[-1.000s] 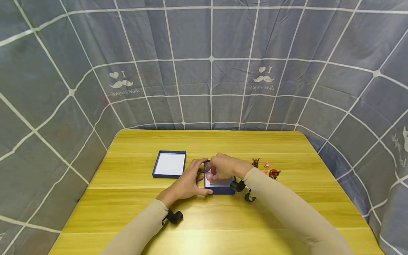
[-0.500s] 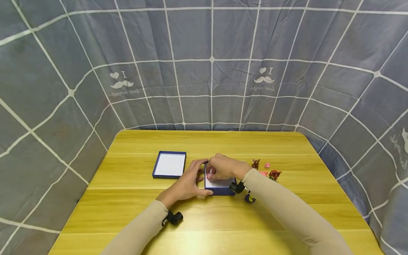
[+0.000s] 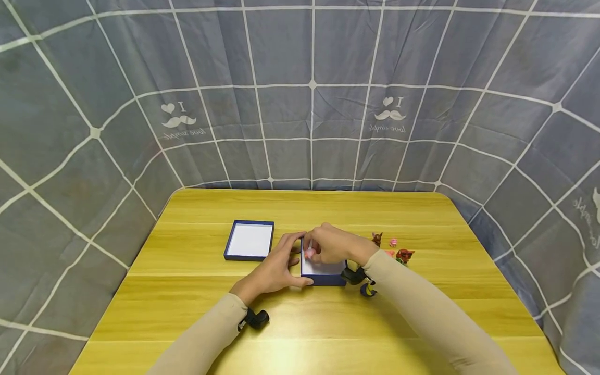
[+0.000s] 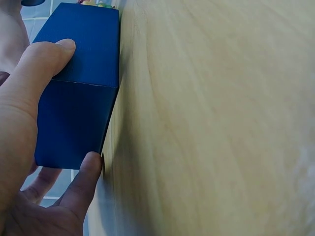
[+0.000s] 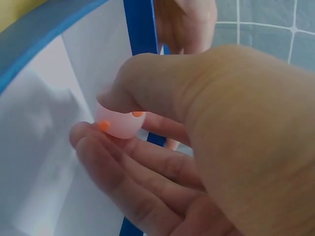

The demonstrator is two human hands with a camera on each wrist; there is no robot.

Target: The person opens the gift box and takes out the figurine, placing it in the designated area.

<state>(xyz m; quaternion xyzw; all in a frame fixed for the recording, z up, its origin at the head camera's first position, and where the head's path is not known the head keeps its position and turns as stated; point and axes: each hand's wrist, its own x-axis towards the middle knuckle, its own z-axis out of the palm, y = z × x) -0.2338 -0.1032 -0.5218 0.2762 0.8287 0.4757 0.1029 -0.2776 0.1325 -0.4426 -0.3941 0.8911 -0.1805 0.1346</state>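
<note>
A blue box (image 3: 323, 280) with a white inside stands on the table before me. My left hand (image 3: 274, 268) grips its left end; in the left wrist view the thumb lies on one blue wall (image 4: 74, 125) and the fingers reach along the neighbouring side. Inside the box, near its left wall, my right hand (image 3: 335, 245) pinches a small pink toy figure (image 5: 123, 124) with orange spots between thumb and fingers. Part of that figure is hidden by the thumb in the right wrist view.
A shallow blue lid (image 3: 250, 240), white inside, lies left of the box. Beyond my right forearm sit a brown animal figure (image 3: 377, 239), a small pink figure (image 3: 394, 242) and a red-brown figure (image 3: 404, 255). Near my right wrist is a dark blue and yellow figure (image 3: 368, 290).
The right hand has shifted slightly within the box, and the pink toy figure shows a little higher between its fingers than half a second ago. My left hand keeps its hold on the box.
</note>
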